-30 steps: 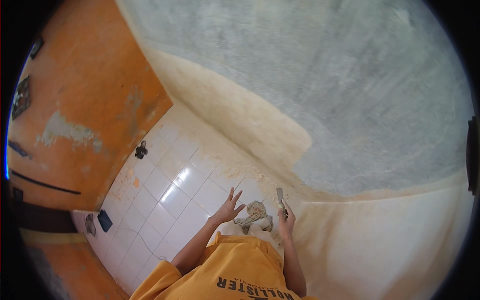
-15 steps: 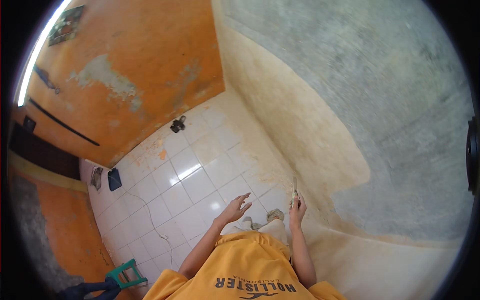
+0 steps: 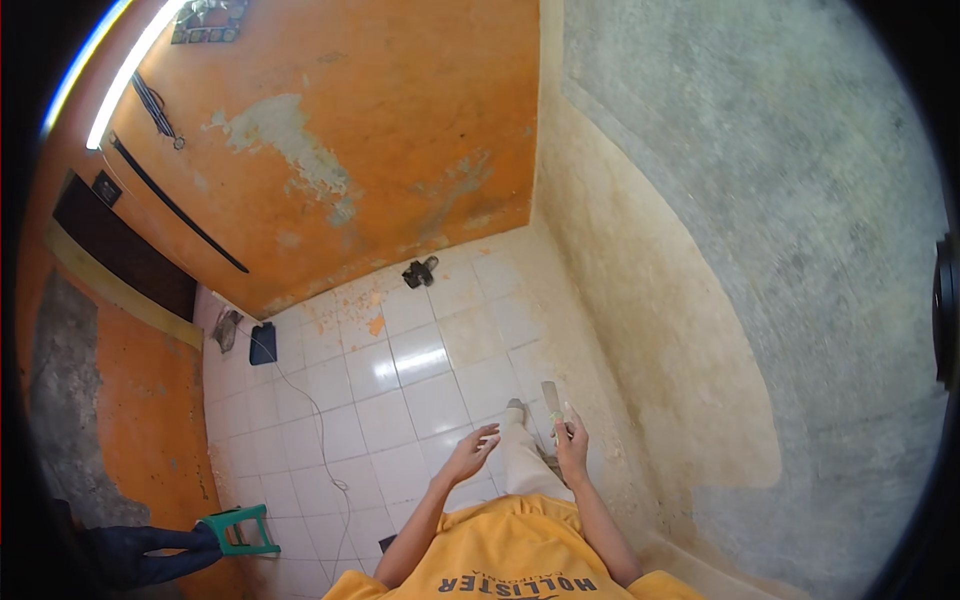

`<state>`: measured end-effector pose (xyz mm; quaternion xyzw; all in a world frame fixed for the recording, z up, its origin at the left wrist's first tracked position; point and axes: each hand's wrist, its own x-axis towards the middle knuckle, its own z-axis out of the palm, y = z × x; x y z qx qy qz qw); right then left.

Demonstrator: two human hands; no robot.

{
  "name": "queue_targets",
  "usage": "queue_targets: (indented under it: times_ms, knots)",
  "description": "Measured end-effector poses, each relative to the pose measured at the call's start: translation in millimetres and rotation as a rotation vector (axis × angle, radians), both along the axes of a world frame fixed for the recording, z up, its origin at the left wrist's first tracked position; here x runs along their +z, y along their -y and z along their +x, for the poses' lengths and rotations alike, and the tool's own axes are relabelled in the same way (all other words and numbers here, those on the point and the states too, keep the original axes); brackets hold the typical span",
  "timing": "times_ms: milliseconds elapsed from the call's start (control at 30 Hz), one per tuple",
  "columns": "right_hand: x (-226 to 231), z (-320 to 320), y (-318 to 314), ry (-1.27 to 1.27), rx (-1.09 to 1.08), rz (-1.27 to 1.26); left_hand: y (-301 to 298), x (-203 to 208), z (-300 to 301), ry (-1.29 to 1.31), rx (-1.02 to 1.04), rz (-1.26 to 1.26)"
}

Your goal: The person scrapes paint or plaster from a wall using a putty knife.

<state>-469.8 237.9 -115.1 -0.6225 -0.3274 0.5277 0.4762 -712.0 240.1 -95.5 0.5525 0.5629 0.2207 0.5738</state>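
In my right hand (image 3: 573, 448) is a scraper (image 3: 549, 393), its flat blade pointing away from me toward the floor ahead. The fingers are wrapped round the handle, and the blade touches nothing. My left hand (image 3: 468, 456) hangs in front of my body over the tiles, fingers stretched out and holding nothing. To my right rises a wall (image 3: 660, 290) with a beige band along its lower part and a bare grey surface above. Pale dust lies on the floor along its foot.
Orange flakes (image 3: 376, 325) lie below the peeling orange wall (image 3: 400, 110). A dark object (image 3: 420, 271) sits near that wall. A cable (image 3: 318, 420) runs over the tiles from beside a dark blue tray-like item (image 3: 263, 343). At the left stand a green stool (image 3: 240, 530) and dark-trousered legs (image 3: 150, 552).
My view has swung left, toward the orange wall and door. The scraper has moved inward, away from the right wall, its blade turned more face-on. One foot has stepped forward.
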Motion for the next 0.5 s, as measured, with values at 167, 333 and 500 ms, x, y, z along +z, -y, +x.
queue_targets:
  times_ms: [167, 333, 500]
  knots:
    - [1, -14, -100, -0.074, -0.012, -0.047, -77, -5, -28, -0.024, 0.038, 0.009]
    - [-2, -22, -226, -0.13, -0.106, -0.007, -172, 24, -61, -0.127, 0.084, 0.044]
    - [2, -52, -340, -0.135, -0.086, -0.024, -250, 31, -114, -0.12, 0.272, 0.064]
